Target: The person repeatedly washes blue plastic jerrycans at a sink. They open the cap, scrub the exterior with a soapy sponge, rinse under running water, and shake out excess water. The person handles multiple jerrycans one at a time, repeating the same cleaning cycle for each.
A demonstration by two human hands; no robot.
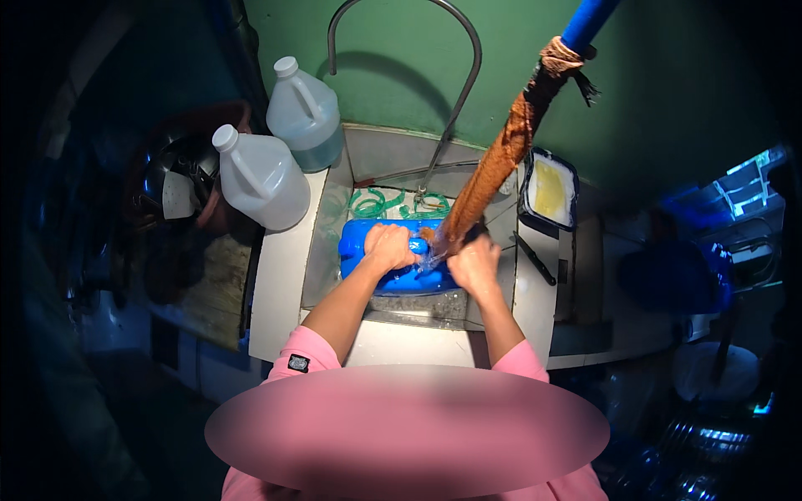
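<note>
A blue plastic jug [393, 280] lies in the sink, and water splashes on its top. My left hand [389, 247] is closed round the jug's raised blue handle. A long brown cloth [494, 171], wrapped round a blue pipe [589, 23], hangs down over the jug at a slant. Its lower end meets the water beside the handle. On the jug's right side my right hand [474, 265] is curled closed next to the cloth's end. The cloth hides part of its fingers, so what they hold cannot be made out.
Two translucent jugs [266, 188] stand on the left ledge. A curved metal faucet [476, 58] rises behind the sink [322, 267], where green hose coils [372, 203] lie. To the right are a tub with a yellow block [549, 188] and a black-handled knife [536, 260].
</note>
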